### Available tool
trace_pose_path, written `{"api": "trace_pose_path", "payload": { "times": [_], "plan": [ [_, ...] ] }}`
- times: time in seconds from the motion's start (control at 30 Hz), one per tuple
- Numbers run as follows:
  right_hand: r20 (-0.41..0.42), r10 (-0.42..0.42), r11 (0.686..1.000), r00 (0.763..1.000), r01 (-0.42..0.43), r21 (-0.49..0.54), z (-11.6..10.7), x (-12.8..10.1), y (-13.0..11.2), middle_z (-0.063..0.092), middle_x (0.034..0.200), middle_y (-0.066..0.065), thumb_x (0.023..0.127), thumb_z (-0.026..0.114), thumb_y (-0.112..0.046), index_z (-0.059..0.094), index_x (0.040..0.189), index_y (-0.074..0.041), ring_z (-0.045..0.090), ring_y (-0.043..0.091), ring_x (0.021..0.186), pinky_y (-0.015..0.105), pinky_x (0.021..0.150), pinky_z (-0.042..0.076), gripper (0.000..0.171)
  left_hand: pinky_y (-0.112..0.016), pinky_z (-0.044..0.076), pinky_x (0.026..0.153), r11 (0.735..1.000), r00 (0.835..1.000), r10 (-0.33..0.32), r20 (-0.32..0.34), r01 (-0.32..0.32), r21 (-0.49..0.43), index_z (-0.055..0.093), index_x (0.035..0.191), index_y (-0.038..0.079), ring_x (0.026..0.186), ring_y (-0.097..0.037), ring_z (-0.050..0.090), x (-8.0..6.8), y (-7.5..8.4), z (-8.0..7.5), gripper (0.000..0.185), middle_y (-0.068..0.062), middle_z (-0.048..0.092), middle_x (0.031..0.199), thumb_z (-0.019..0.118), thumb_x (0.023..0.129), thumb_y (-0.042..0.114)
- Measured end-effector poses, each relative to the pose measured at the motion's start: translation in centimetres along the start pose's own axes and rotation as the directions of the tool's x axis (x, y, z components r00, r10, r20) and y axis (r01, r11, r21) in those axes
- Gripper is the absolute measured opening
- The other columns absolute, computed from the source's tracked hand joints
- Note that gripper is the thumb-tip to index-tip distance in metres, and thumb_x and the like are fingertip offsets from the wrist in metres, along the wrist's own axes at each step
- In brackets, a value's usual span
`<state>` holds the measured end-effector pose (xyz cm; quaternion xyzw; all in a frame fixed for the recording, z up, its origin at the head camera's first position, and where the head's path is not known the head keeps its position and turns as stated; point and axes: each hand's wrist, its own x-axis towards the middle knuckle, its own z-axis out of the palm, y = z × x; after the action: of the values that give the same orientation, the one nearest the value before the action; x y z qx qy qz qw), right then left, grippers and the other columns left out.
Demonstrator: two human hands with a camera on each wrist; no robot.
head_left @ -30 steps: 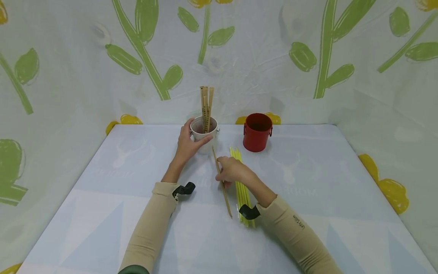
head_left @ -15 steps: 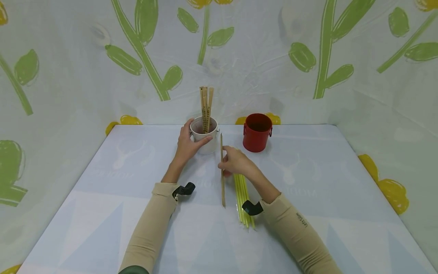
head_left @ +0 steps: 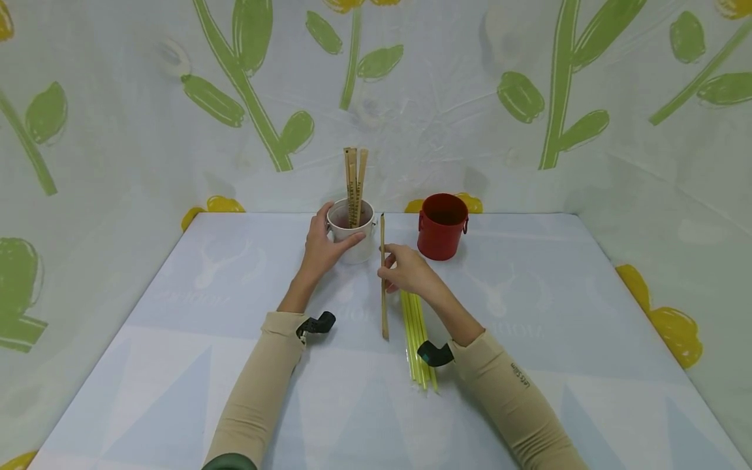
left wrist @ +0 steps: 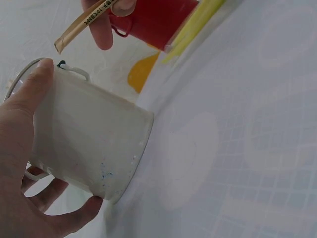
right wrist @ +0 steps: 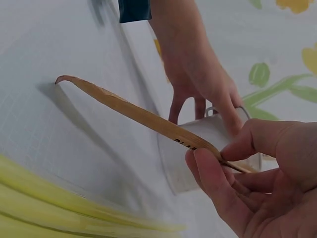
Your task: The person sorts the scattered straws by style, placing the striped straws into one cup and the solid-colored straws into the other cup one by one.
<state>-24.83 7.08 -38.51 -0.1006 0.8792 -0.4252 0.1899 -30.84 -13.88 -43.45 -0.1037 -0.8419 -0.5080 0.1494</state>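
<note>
My left hand point(head_left: 322, 248) grips a white cup point(head_left: 351, 230) at the back of the table, thumb on its rim; the cup point(left wrist: 89, 144) holds several upright wooden sticks point(head_left: 354, 186). My right hand point(head_left: 405, 271) pinches one long wooden stick point(head_left: 384, 281) and holds it lifted just right of the cup, its far tip near the rim. The same stick point(right wrist: 143, 119) shows in the right wrist view, pinched between thumb and fingers point(right wrist: 218, 173). A bundle of yellow straws point(head_left: 418, 339) lies on the table under my right forearm.
A red bucket point(head_left: 442, 226) stands to the right of the white cup, close to my right hand. The table point(head_left: 176, 365) is pale blue with a faint pattern, walled on three sides by a leaf-printed backdrop point(head_left: 470, 98).
My right hand lifted the wooden stick off the table, turned it from slanted to nearly straight, and carried it towards the white cup. The left hand stayed on the cup.
</note>
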Motion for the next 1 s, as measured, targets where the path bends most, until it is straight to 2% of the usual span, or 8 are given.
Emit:
{"api": "trace_pose_path", "payload": {
  "times": [0.43,0.6,0.73,0.9,1.0],
  "plan": [
    [-0.024,-0.043,0.999,0.999,0.044,0.03,0.05,0.19,0.22,0.065,0.107,0.015,0.095,0.062,-0.013,0.049,0.142,-0.004,0.072,0.016,0.07,0.027,0.067,0.06,0.05,-0.05,0.041,0.109,1.0,1.0,0.002,0.003,-0.002,0.007,0.03,0.151,0.024,0.134,-0.029,0.045,-0.03,-0.1,-0.09,0.094,-0.014,0.042,0.141,0.082,0.076,0.046],
    [-0.105,-0.089,0.992,0.99,0.097,0.075,-0.16,0.38,0.24,0.069,0.106,0.016,0.094,0.061,-0.014,0.055,0.136,-0.004,0.071,0.016,0.071,0.028,0.064,0.06,0.043,-0.05,0.04,0.11,1.0,1.0,0.003,-0.002,-0.003,0.003,0.031,0.151,0.018,0.135,-0.029,0.043,0.1,-0.13,-0.07,0.095,-0.014,0.042,0.141,0.082,0.076,0.046],
    [-0.176,-0.131,0.983,0.976,0.151,0.104,-0.35,0.64,0.43,0.071,0.107,0.018,0.095,0.061,-0.016,0.057,0.133,-0.004,0.072,0.022,0.078,0.028,0.064,0.06,0.04,-0.05,0.039,0.111,1.0,1.0,-0.001,0.0,0.001,0.0,0.03,0.152,0.015,0.137,-0.03,0.042,0.15,-0.05,-0.06,0.096,-0.014,0.04,0.143,0.082,0.077,0.046],
    [-0.225,-0.185,0.97,0.957,0.215,0.116,-0.49,0.89,0.82,0.072,0.105,0.018,0.096,0.062,-0.018,0.061,0.127,-0.003,0.071,0.032,0.088,0.028,0.065,0.06,0.034,-0.05,0.04,0.111,1.0,1.0,-0.002,0.002,0.002,-0.001,0.03,0.152,0.014,0.135,-0.03,0.043,0.07,-0.24,0.0,0.096,-0.015,0.041,0.142,0.081,0.077,0.046],
    [-0.245,-0.199,0.966,0.949,0.233,0.115,-0.62,0.84,0.88,0.073,0.104,0.016,0.096,0.063,-0.02,0.063,0.124,-0.003,0.071,0.033,0.089,0.028,0.065,0.06,0.033,-0.051,0.04,0.111,1.0,1.0,0.001,0.006,-0.001,-0.006,0.029,0.152,0.013,0.135,-0.031,0.043,-0.01,-0.31,0.03,0.097,-0.016,0.041,0.142,0.082,0.076,0.046]
  ]
}}
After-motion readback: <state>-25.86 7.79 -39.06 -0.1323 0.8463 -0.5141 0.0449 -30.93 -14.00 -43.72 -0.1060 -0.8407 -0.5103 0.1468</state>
